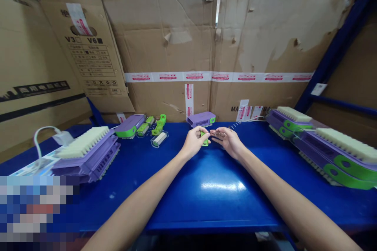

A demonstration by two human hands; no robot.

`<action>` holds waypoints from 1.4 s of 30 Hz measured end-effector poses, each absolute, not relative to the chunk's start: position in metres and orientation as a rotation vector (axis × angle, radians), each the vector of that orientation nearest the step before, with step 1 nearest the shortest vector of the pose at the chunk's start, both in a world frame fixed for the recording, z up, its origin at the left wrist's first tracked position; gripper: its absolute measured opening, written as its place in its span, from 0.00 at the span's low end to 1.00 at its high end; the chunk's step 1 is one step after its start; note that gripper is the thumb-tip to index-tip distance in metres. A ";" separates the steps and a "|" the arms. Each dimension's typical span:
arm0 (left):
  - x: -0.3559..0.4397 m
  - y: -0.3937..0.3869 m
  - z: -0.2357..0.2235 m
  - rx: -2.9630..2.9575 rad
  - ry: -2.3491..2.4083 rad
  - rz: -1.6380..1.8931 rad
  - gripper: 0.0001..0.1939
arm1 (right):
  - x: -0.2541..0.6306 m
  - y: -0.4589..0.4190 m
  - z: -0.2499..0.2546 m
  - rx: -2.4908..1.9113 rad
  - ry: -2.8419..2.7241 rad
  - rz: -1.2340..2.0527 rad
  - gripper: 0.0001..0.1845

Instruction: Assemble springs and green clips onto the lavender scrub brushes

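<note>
My left hand (pixel 194 141) pinches a small green plastic piece (pixel 204 139) above the middle of the blue table. Close beside it, my right hand (pixel 229 140) grips a thin metal spring (pixel 217 133), whose near end reaches the fingertips of my left hand. Whether the spring touches the green piece cannot be made out. Behind my right hand, more thin coiled springs (pixel 235 125) lie on the table. To the left are loose green parts (pixel 159 124) and a clear piece with a cream block (pixel 160 139).
Purple-and-green brush-like units with cream pads stand stacked at the left (pixel 88 157) and right (pixel 321 145). Single purple units lie at the back left (pixel 131 124) and back middle (pixel 201 119). Cardboard sheets (pixel 171 27) wall the blue table (pixel 188 204). A white cable (pixel 37 141) curves at the left.
</note>
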State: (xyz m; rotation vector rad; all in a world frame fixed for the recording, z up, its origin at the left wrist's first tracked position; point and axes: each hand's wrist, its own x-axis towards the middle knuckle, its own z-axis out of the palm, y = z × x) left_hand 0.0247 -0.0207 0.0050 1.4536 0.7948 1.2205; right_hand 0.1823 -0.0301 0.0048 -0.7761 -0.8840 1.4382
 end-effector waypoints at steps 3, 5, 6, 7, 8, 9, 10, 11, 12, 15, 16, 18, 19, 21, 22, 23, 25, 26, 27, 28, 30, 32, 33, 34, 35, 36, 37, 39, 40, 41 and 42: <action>0.025 -0.021 0.004 1.496 0.843 1.216 0.12 | 0.181 -0.030 0.005 -0.781 -0.941 1.361 0.04; 0.023 -0.021 0.003 1.585 0.918 1.242 0.11 | 0.179 -0.030 0.004 -0.798 -0.989 1.311 0.06; 0.022 -0.020 0.002 1.641 0.955 1.263 0.11 | 0.179 -0.031 0.004 -0.807 -1.009 1.290 0.07; 0.021 -0.020 0.002 1.698 0.984 1.280 0.12 | 0.178 -0.031 0.004 -0.815 -1.026 1.274 0.08; 0.020 -0.020 0.001 1.750 1.002 1.290 0.14 | 0.178 -0.031 0.004 -0.821 -1.038 1.261 0.08; 0.019 -0.019 0.001 1.794 1.012 1.293 0.15 | 0.177 -0.032 0.004 -0.827 -1.047 1.251 0.09; 0.018 -0.019 0.001 1.829 1.015 1.287 0.16 | 0.177 -0.032 0.005 -0.833 -1.054 1.243 0.09; 0.018 -0.019 0.001 1.856 1.015 1.281 0.17 | 0.177 -0.033 0.005 -0.841 -1.064 1.235 0.10; 0.018 -0.020 0.002 1.879 1.017 1.278 0.17 | 0.176 -0.033 0.006 -0.849 -1.079 1.225 0.11; 0.018 -0.024 0.004 1.949 1.048 1.291 0.17 | 0.174 -0.035 0.005 -0.891 -1.161 1.149 0.14; 0.019 -0.025 0.005 1.977 1.061 1.293 0.17 | 0.173 -0.035 0.005 -0.914 -1.190 1.103 0.15; 0.019 -0.027 0.005 2.038 1.087 1.292 0.16 | 0.172 -0.034 0.002 -0.967 -1.249 1.007 0.16; 0.019 -0.027 0.005 2.064 1.102 1.295 0.16 | 0.171 -0.033 0.000 -0.993 -1.278 0.971 0.17; 0.019 -0.026 0.003 2.094 1.146 1.307 0.15 | 0.169 -0.032 -0.003 -1.033 -1.330 0.935 0.19; 0.019 -0.026 0.002 2.098 1.169 1.314 0.15 | 0.169 -0.031 -0.005 -1.045 -1.351 0.925 0.20; 0.018 -0.025 0.001 2.100 1.188 1.316 0.15 | 0.168 -0.031 -0.006 -1.051 -1.366 0.918 0.20; 0.017 -0.024 0.001 2.103 1.208 1.309 0.15 | 0.168 -0.030 -0.008 -1.045 -1.375 0.900 0.20; 0.017 -0.024 0.001 2.108 1.206 1.304 0.15 | 0.168 -0.030 -0.008 -1.037 -1.376 0.888 0.19; 0.017 -0.024 0.001 2.115 1.200 1.297 0.15 | 0.167 -0.030 -0.008 -1.028 -1.374 0.877 0.19; 0.017 -0.024 0.001 2.121 1.190 1.291 0.15 | 0.168 -0.031 -0.007 -1.019 -1.372 0.870 0.18; 0.017 -0.025 0.002 2.118 1.173 1.284 0.15 | 0.168 -0.031 -0.006 -1.006 -1.360 0.857 0.18; 0.018 -0.025 0.002 2.078 1.165 1.286 0.16 | 0.169 -0.031 -0.004 -1.005 -1.352 0.842 0.17; 0.018 -0.024 0.001 2.045 1.161 1.294 0.17 | 0.169 -0.031 -0.003 -1.006 -1.353 0.832 0.17; 0.019 -0.024 0.000 2.009 1.153 1.304 0.18 | 0.169 -0.032 -0.001 -1.006 -1.358 0.820 0.16; 0.019 -0.023 -0.001 1.973 1.141 1.316 0.18 | 0.169 -0.032 -0.001 -1.008 -1.363 0.809 0.16; 0.019 -0.022 -0.002 1.941 1.129 1.331 0.18 | 0.169 -0.033 0.000 -1.010 -1.368 0.802 0.16; 0.019 -0.021 -0.003 1.914 1.119 1.343 0.17 | 0.169 -0.034 0.001 -1.013 -1.368 0.803 0.15; 0.019 -0.019 -0.003 1.872 1.116 1.353 0.16 | 0.169 -0.035 0.001 -1.030 -1.358 0.820 0.18; 0.018 -0.019 -0.003 1.852 1.121 1.349 0.16 | 0.169 -0.036 0.001 -1.040 -1.352 0.833 0.20; 0.018 -0.018 -0.002 1.832 1.124 1.343 0.16 | 0.169 -0.036 0.001 -1.047 -1.348 0.846 0.23; 0.018 -0.019 -0.002 1.813 1.127 1.333 0.16 | 0.169 -0.036 0.001 -1.051 -1.346 0.854 0.25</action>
